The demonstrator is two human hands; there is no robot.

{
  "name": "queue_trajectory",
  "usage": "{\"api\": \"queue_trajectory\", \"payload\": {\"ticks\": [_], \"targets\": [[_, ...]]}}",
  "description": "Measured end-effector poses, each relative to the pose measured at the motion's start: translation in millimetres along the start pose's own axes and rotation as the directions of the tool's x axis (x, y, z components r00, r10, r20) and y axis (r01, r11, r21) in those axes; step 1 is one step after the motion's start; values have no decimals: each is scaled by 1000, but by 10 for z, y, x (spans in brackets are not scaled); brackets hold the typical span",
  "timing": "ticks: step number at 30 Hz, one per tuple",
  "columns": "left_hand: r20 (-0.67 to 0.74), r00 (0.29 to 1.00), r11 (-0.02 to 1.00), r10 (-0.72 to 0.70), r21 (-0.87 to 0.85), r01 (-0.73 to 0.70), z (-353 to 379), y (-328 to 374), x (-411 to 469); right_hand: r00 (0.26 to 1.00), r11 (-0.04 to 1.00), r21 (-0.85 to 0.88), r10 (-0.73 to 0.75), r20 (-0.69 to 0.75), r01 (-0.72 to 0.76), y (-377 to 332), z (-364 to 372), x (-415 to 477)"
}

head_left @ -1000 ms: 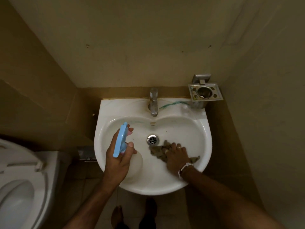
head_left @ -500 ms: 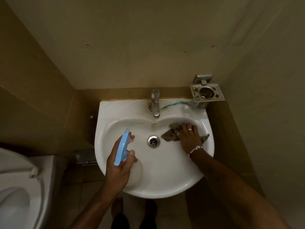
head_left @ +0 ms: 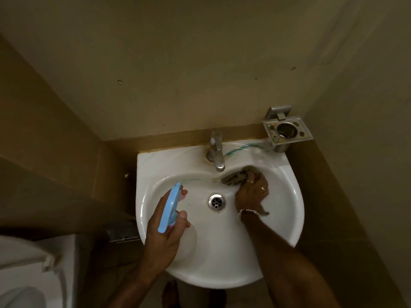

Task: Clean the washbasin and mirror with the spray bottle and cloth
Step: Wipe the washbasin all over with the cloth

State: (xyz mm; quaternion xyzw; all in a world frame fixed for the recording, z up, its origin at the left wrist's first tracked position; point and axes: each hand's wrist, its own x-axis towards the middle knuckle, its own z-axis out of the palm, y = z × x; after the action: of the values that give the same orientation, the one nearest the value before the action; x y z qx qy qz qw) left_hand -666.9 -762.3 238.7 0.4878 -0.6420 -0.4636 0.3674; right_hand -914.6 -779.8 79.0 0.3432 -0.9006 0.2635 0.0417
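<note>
A white washbasin [head_left: 222, 258] fills the middle of the view, with a metal drain [head_left: 216, 202] at its centre. My left hand [head_left: 164, 232] grips a spray bottle [head_left: 170, 207] with a blue head and pale body, held over the basin's left side. My right hand [head_left: 251, 194] presses a dark grey-brown cloth [head_left: 233, 177] against the back right wall of the bowl, just under the tap [head_left: 216, 152]. A tail of the cloth sticks out by my wrist. No mirror is in view.
A metal holder [head_left: 287, 130] is fixed to the wall at the basin's back right corner. A green streak marks the rim beside the tap. A white toilet [head_left: 26, 274] stands at the lower left. Walls close in on the left, back and right.
My right hand has swept the cloth from the bowl's front right, past the drain, up to the back wall near the tap. The left hand keeps the bottle in much the same place.
</note>
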Motion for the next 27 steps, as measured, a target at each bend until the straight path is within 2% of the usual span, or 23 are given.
{"api": "queue_trajectory", "payload": {"ticks": [3,6,15,20,24,27], "targets": [[17,999,1000,27,0,-27,-93,-50,54,1000,991,131,5,26,-8,-149,146,-76],[33,999,1000,26,-16,-25,-149,-51,98,995,981,184,36,94,-53,-345,205,-232],[17,1000,998,12,-66,-11,-234,-61,79,966,989,145,-25,256,-13,-812,430,-744],[45,998,997,35,-74,-31,-414,-34,57,925,973,176,73,372,-147,-1422,483,-852],[26,1000,996,9,-84,-7,-533,-24,75,938,982,176,0,346,-65,-1573,469,-929],[13,1000,996,-12,-86,13,-549,-40,65,908,973,170,-207,365,153,-1536,475,-1078]]}}
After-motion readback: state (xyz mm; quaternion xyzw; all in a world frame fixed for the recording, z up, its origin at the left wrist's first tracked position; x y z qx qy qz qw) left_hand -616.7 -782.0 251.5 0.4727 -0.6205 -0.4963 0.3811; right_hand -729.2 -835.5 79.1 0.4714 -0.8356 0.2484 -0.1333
